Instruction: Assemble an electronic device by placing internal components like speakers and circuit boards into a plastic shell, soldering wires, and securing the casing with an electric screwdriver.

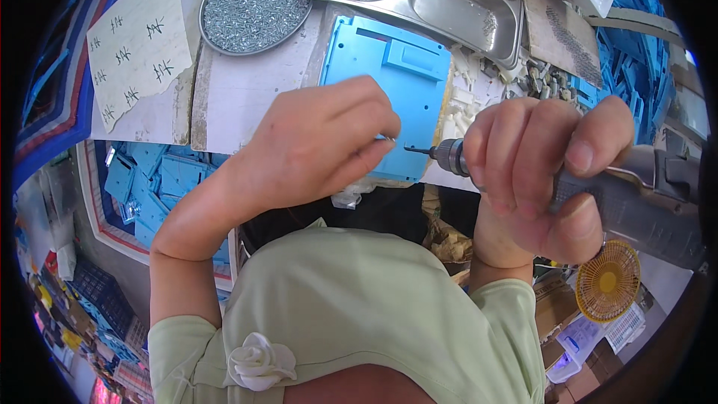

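Note:
My left hand (321, 142) is closed in a pinch, with a small silvery screw (386, 138) at its fingertips. Wrapped round a grey electric screwdriver (636, 194) is my right hand (538, 172). The driver lies nearly level, its thin dark bit (419, 150) pointing left at the pinched screw, with a small gap between them. Both the screw and the bit are above a flat light-blue plastic panel (366, 63), which has small holes and a raised rectangular block near its far right corner. The left hand hides part of the panel's near left side.
A round dish of small screws (256, 7) stands at the far left, beside a paper with handwriting (142, 45). Behind the panel is a compartmented metal tray (456, 11). White and metal small parts (538, 78) lie right of it. Blue pieces (153, 179) fill a bin at left.

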A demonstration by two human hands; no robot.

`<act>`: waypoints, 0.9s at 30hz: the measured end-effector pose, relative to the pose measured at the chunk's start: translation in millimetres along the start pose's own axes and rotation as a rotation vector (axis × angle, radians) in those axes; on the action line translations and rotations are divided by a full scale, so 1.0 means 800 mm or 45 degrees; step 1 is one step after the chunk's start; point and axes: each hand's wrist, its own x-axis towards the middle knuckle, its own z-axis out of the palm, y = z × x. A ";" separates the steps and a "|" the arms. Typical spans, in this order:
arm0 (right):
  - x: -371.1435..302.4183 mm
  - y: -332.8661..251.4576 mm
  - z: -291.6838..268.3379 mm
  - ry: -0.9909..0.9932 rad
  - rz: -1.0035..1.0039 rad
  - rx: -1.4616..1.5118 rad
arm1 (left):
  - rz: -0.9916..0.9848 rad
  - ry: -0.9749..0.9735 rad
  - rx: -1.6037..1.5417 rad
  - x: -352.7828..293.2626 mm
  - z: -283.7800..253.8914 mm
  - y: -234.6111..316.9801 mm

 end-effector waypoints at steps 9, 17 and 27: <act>-0.024 -0.001 -0.004 0.133 -0.026 -0.003 | -0.105 -0.148 0.083 -0.009 -0.001 0.003; -0.042 0.009 -0.002 0.226 -0.062 -0.016 | -0.240 0.144 0.037 -0.021 -0.003 0.004; -0.059 -0.010 -0.020 0.140 -0.086 -0.027 | 0.053 -0.177 0.407 0.007 0.048 0.005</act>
